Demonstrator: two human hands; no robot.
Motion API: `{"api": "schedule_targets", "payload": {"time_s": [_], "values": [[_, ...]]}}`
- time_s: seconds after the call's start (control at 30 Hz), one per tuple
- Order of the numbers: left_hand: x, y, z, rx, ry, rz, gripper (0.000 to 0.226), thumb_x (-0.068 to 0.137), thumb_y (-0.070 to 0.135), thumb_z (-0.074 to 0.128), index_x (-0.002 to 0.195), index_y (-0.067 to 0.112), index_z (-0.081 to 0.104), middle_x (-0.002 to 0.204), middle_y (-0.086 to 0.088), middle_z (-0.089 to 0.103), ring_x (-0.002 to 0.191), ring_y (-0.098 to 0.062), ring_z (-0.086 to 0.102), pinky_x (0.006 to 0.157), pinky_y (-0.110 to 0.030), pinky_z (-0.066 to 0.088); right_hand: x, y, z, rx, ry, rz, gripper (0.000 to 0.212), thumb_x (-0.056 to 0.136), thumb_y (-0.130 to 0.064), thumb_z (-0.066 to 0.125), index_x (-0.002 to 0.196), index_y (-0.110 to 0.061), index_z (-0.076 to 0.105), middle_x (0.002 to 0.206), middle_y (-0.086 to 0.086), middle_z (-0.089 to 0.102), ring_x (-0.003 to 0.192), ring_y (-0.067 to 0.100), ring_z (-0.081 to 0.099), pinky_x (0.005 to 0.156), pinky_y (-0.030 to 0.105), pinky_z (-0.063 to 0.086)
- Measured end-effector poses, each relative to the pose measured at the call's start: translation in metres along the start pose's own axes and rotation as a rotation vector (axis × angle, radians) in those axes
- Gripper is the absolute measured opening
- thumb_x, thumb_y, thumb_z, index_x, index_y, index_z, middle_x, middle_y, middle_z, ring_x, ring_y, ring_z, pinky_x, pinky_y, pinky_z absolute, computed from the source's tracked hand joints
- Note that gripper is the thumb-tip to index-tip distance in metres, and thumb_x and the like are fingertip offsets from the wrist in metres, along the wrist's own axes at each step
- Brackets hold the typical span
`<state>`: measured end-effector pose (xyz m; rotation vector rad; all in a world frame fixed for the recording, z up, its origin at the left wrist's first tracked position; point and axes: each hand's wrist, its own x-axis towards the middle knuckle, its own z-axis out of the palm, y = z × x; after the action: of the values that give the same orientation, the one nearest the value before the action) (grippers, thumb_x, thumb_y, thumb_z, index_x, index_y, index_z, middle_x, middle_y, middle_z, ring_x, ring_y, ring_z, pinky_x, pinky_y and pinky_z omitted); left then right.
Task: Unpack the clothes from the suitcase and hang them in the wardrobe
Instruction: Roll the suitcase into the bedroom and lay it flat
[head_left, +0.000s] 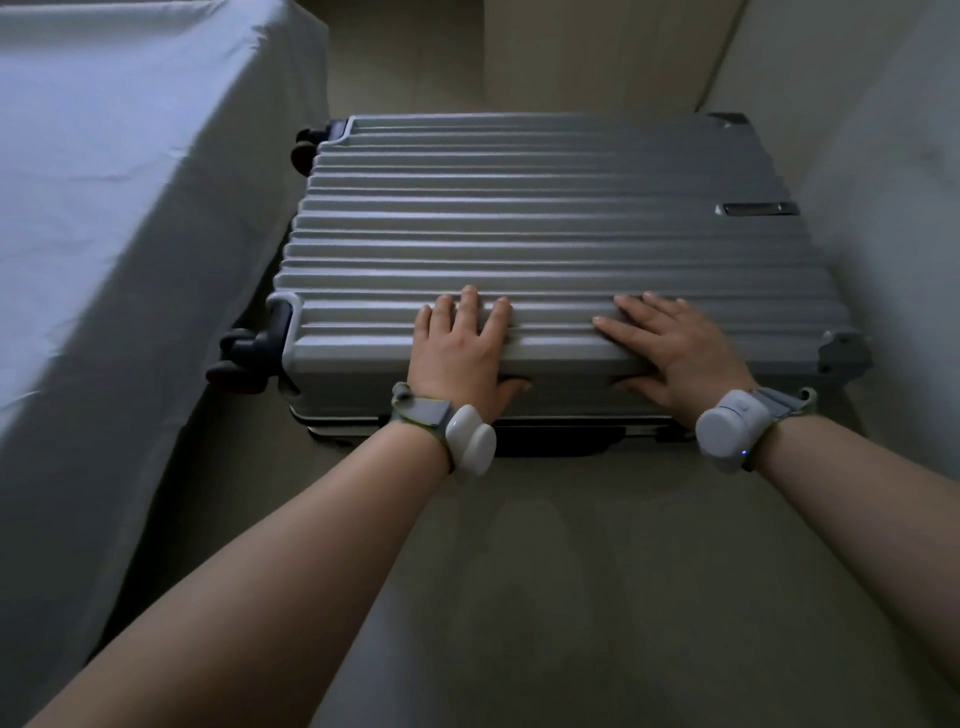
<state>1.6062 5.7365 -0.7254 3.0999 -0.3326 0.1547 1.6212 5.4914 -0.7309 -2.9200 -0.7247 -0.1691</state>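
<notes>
While the ribbed grey hard-shell suitcase lies shut | left hand grip spread flat on it | right hand likewise

You have no text, number or brand here that can be read. The small metal plate on the suitcase, beyond your right hand and a little to its right, is too blurred to show any lettering. The white wrist unit just behind that hand shows only a tiny blue light and no legible marking.
</notes>
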Motion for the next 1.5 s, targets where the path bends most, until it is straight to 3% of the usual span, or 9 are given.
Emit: {"api": "schedule_targets", "payload": {"time_s": [0.33, 0.43, 0.57, 0.67, 0.77, 0.93, 1.1, 1.27, 1.5], "values": [[-0.021, 0.012, 0.009, -0.013, 0.075, -0.059, 0.083, 0.084, 0.06, 0.051, 0.149, 0.027, 0.011, 0.158, -0.008, 0.009, 0.145, -0.033, 0.004, 0.115, -0.051, -0.006, -0.017, -0.016, 0.003, -0.024, -0.014, 0.098, 0.078, 0.083, -0.029, 0.067, 0.148, -0.026, 0.025, 0.157, 0.007, 0.018, 0.145, 0.031, 0.014, 0.118, 0.046, 0.008], [-0.038, 0.015, 0.025, -0.181, 0.259, -0.03, 0.072, 0.086, 0.038, 0.061, 0.147, 0.024, 0.025, 0.157, -0.012, 0.013, 0.145, -0.034, 0.003, 0.114, -0.05, -0.008, -0.035, -0.025, 0.02, 0.046, 0.194, 0.145, 0.07, 0.079, -0.027, 0.067, 0.142, -0.018, 0.038, 0.15, 0.014, 0.034, 0.139, 0.033, 0.029, 0.114, 0.047, 0.016], [-0.084, 0.019, 0.074, -0.433, 0.363, -0.263, 0.087, 0.083, 0.026, 0.066, 0.146, 0.03, 0.006, 0.155, -0.02, -0.003, 0.143, -0.03, -0.009, 0.115, -0.049, -0.003, -0.075, -0.04, 0.059, 0.227, 0.556, 0.339, 0.048, 0.08, -0.03, 0.061, 0.122, -0.011, 0.048, 0.118, 0.018, 0.052, 0.113, 0.03, 0.045, 0.099, 0.04, 0.032], [-0.105, 0.018, 0.099, -0.627, 0.41, -0.513, 0.09, 0.079, 0.02, 0.071, 0.147, 0.02, 0.012, 0.153, -0.022, 0.002, 0.143, -0.032, 0.006, 0.116, -0.047, 0.018, -0.095, -0.039, 0.092, 0.368, 0.485, 0.559, 0.043, 0.079, -0.032, 0.061, 0.112, -0.006, 0.052, 0.107, 0.019, 0.055, 0.101, 0.033, 0.048, 0.087, 0.038, 0.036], [-0.11, 0.013, 0.111, -0.845, 0.403, -0.76, 0.082, 0.078, 0.011, 0.071, 0.145, 0.01, 0.024, 0.148, -0.016, 0.023, 0.137, -0.028, 0.028, 0.112, -0.027, 0.022, -0.103, -0.027, 0.112, 0.488, 0.454, 0.785, 0.035, 0.077, -0.018, 0.068, 0.106, -0.001, 0.056, 0.106, 0.021, 0.057, 0.102, 0.038, 0.052, 0.088, 0.035, 0.035], [-0.097, 0.0, 0.118, -1.015, 0.426, -0.968, 0.069, 0.078, 0.01, 0.072, 0.135, 0.005, 0.034, 0.129, -0.013, 0.047, 0.118, -0.025, 0.049, 0.105, -0.039, 0.038, -0.094, -0.014, 0.115, 0.728, 0.546, 1.125, 0.055, 0.077, -0.02, 0.073, 0.122, -0.002, 0.046, 0.118, 0.017, 0.054, 0.11, 0.03, 0.053, 0.095, 0.028, 0.038], [-0.087, -0.016, 0.128, -1.014, 0.419, -1.068, 0.051, 0.077, 0.014, 0.073, 0.118, 0.007, 0.045, 0.113, -0.011, 0.057, 0.105, -0.026, 0.057, 0.097, -0.038, 0.045, -0.086, -0.003, 0.123, 0.845, 0.527, 1.211, 0.058, 0.078, -0.023, 0.074, 0.123, -0.002, 0.042, 0.121, 0.016, 0.055, 0.112, 0.029, 0.054, 0.101, 0.033, 0.04], [-0.086, -0.023, 0.133, -0.994, 0.4, -1.09, 0.049, 0.076, 0.017, 0.075, 0.115, 0.003, 0.048, 0.113, -0.014, 0.06, 0.102, -0.025, 0.059, 0.087, -0.026, 0.044, -0.084, -0.004, 0.121, 0.873, 0.547, 1.229, 0.053, 0.08, -0.019, 0.073, 0.121, 0.002, 0.046, 0.12, 0.015, 0.058, 0.11, 0.025, 0.056, 0.088, 0.019, 0.037], [-0.085, -0.027, 0.137, -0.969, 0.372, -1.097, 0.049, 0.074, 0.02, 0.077, 0.111, 0.004, 0.05, 0.11, -0.012, 0.06, 0.1, -0.023, 0.059, 0.085, -0.027, 0.045, -0.081, 0.002, 0.123, 0.883, 0.497, 1.242, 0.043, 0.079, -0.018, 0.073, 0.112, 0.005, 0.057, 0.109, 0.016, 0.065, 0.104, 0.026, 0.06, 0.082, 0.022, 0.04]]}}
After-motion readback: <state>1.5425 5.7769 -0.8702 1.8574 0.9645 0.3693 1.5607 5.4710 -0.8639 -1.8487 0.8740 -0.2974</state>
